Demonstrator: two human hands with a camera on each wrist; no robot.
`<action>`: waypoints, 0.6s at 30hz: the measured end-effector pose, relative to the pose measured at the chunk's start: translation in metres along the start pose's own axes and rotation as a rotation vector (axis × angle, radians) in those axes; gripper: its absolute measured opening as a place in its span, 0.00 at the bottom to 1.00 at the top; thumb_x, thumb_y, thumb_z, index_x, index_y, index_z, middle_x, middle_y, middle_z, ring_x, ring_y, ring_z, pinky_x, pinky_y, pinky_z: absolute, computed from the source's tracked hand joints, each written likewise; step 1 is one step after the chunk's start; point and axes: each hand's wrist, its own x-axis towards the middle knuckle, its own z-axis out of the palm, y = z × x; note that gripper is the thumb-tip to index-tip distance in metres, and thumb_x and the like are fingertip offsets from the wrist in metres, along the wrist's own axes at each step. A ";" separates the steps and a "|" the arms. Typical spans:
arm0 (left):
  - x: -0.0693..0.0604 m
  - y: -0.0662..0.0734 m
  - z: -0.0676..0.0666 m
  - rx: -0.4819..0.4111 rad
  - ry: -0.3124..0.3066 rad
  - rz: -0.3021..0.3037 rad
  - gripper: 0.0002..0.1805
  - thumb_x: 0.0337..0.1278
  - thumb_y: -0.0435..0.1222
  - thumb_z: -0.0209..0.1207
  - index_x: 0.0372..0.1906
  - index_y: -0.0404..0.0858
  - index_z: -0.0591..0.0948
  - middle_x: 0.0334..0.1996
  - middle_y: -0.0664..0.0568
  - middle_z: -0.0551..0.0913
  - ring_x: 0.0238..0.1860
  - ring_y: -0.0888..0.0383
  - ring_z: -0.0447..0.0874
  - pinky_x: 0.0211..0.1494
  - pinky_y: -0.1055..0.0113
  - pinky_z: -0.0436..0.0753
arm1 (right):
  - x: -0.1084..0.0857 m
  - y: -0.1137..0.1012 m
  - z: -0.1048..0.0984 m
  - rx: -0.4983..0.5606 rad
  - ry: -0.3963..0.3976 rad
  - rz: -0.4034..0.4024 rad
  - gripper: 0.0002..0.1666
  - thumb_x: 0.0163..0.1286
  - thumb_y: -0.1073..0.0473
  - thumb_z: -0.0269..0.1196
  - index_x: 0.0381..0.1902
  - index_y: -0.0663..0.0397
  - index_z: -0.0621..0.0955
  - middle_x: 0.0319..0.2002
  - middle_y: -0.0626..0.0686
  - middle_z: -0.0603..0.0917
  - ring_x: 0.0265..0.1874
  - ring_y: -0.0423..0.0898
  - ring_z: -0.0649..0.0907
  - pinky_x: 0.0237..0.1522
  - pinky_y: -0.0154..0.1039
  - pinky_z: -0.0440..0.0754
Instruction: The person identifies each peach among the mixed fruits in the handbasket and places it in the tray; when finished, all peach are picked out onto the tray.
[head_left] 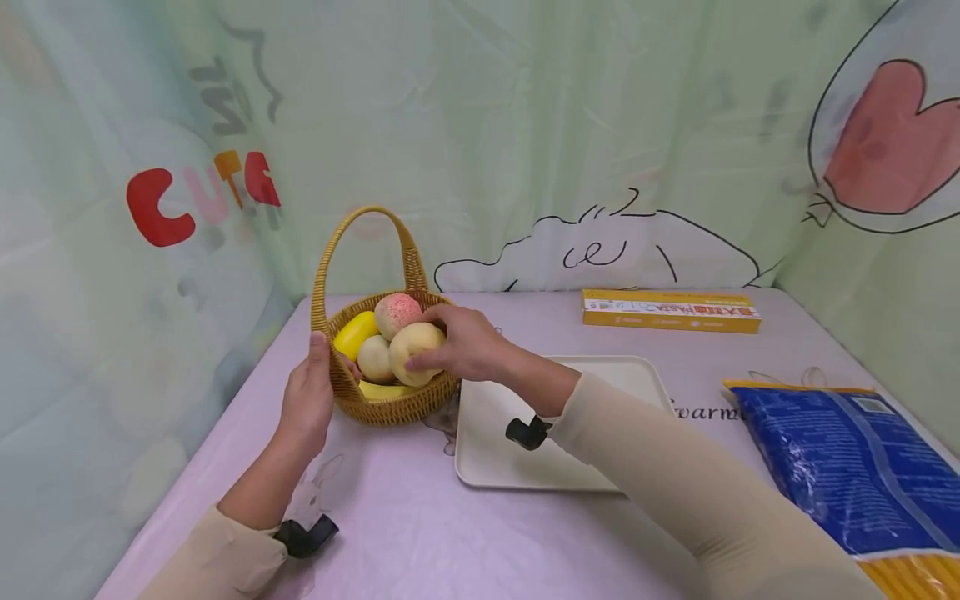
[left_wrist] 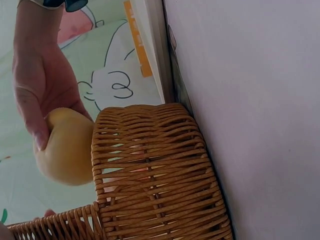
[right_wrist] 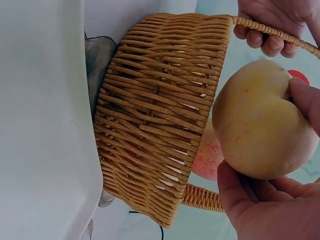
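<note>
A woven wicker basket (head_left: pixel 401 410) with a tall arched handle stands on the table, and my left hand (head_left: pixel 309 393) grips the foot of the handle on its left side. My right hand (head_left: pixel 474 343) holds a pale yellow peach (right_wrist: pixel 260 125) between thumb and fingers, at the basket's right rim. In the right wrist view the peach is above the rim. Inside the basket I see a pink speckled peach (head_left: pixel 398 314), a bright yellow fruit (head_left: pixel 356 335), a pale round fruit (head_left: pixel 374 358) and a long yellow piece (head_left: pixel 382 390) at the front, partly hidden.
Right of the basket lies a white rectangular tray (head_left: pixel 517 467), partly under my right forearm. A yellow pasta box (head_left: pixel 671 312) lies at the back. On the right is a blue plastic package (head_left: pixel 847 467). Printed curtains (head_left: pixel 510 125) hang behind and beside the table.
</note>
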 end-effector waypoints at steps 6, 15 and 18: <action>0.000 -0.001 0.000 0.012 -0.002 0.000 0.38 0.80 0.64 0.31 0.39 0.35 0.76 0.33 0.54 0.79 0.46 0.54 0.75 0.63 0.61 0.68 | -0.009 0.006 -0.003 0.114 -0.012 -0.014 0.31 0.60 0.48 0.77 0.58 0.51 0.81 0.44 0.49 0.85 0.44 0.46 0.82 0.47 0.38 0.81; -0.001 0.001 0.001 0.026 0.001 -0.020 0.41 0.78 0.65 0.30 0.41 0.34 0.78 0.35 0.54 0.79 0.50 0.51 0.72 0.65 0.61 0.66 | -0.019 0.016 -0.012 0.297 -0.036 -0.021 0.28 0.62 0.52 0.77 0.58 0.52 0.82 0.43 0.50 0.87 0.43 0.46 0.82 0.46 0.38 0.81; -0.001 0.002 0.001 0.023 0.004 -0.027 0.41 0.77 0.66 0.30 0.42 0.34 0.78 0.35 0.54 0.79 0.51 0.51 0.72 0.66 0.60 0.66 | -0.022 0.020 -0.015 0.332 -0.032 -0.017 0.27 0.63 0.52 0.76 0.58 0.51 0.83 0.43 0.50 0.87 0.43 0.46 0.83 0.46 0.38 0.81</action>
